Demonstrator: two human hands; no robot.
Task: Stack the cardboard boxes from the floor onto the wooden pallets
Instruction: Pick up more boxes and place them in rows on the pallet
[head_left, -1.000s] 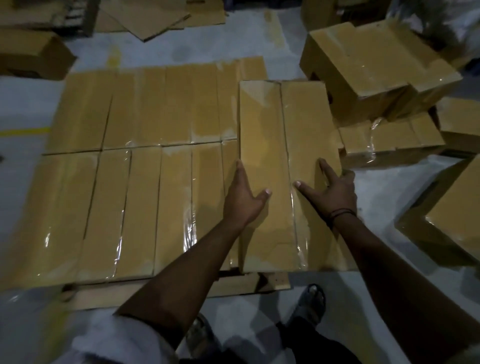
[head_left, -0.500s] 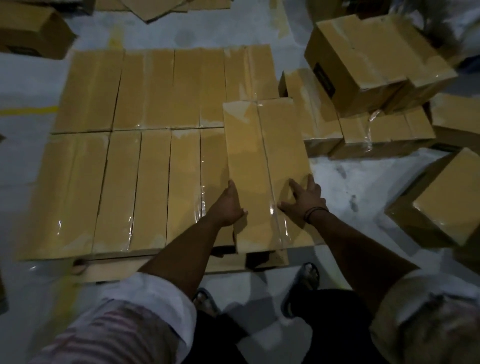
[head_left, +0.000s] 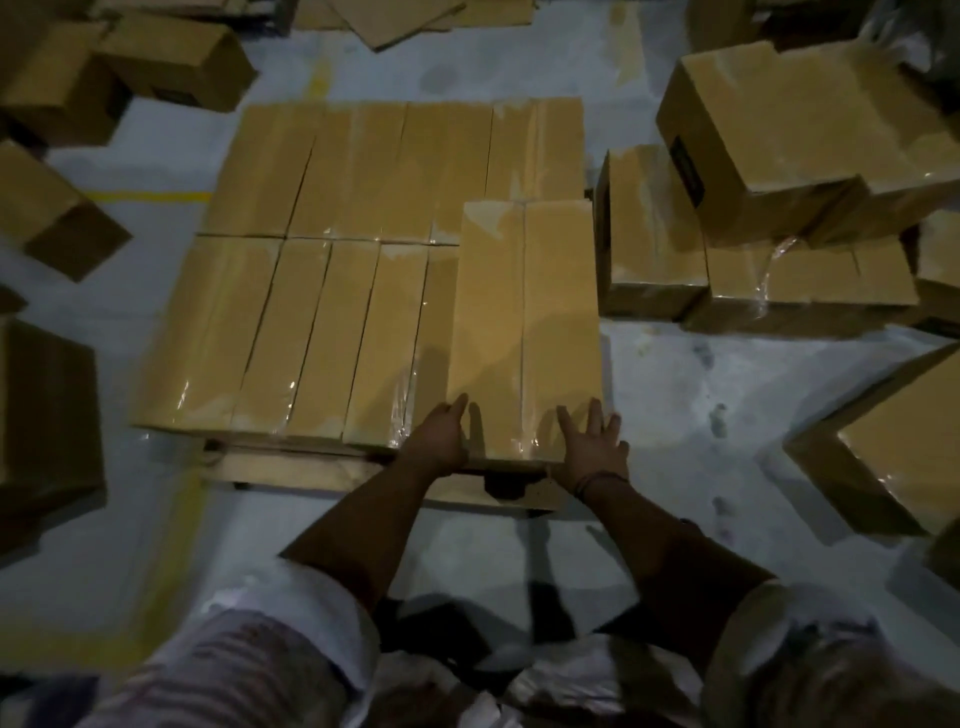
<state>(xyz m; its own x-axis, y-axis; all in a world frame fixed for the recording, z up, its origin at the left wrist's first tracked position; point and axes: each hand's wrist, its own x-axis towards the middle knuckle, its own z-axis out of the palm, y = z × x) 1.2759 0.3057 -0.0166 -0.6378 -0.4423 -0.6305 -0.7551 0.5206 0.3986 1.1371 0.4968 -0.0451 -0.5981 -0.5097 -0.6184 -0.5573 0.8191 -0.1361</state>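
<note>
A long taped cardboard box (head_left: 524, 332) lies at the right end of the near row, its top standing higher than the neighbouring boxes. Two rows of similar boxes (head_left: 332, 270) cover the wooden pallet (head_left: 322, 470), whose front boards show below them. My left hand (head_left: 441, 439) rests at the box's near left corner, fingers curled against its edge. My right hand (head_left: 592, 441) lies flat with fingers spread on the box's near right corner. Neither hand grips it.
Loose boxes are piled on the floor at the right (head_left: 789, 171), with another at the near right (head_left: 893, 441). More boxes lie at the left (head_left: 47, 405) and back left (head_left: 171, 57). Flat cardboard sheets (head_left: 405, 15) lie at the back. Bare grey floor (head_left: 675, 374) lies beside the pallet.
The long box has slid toward the pallet's near right corner and now lines up with the near row. Both hands have moved back from its top to its near end.
</note>
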